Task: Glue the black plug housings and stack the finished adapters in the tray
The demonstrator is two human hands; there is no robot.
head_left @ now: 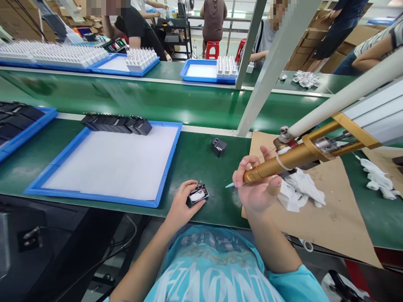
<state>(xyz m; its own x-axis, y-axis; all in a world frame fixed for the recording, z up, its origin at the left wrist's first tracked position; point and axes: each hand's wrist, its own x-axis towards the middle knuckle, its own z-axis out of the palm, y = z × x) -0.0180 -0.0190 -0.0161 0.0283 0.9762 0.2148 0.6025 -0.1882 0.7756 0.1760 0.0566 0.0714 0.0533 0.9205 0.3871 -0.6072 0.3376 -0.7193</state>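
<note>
Left hand (pixel 184 201), fingers closed about open casing (pixel 199 195), best kept steady; right hand (pixel 255 191), fingers loosely cupped round gold tool (pixel 277 164), tip (pixel 229 185) best kept off wires (pixel 201 186).

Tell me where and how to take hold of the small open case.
Best, it seems, by the dark outer walls of the small open case, from the left, as the left hand does: its boxy shape gives opposite walls to pinch, while the upturned open face bares wires that look easily snagged.
</note>
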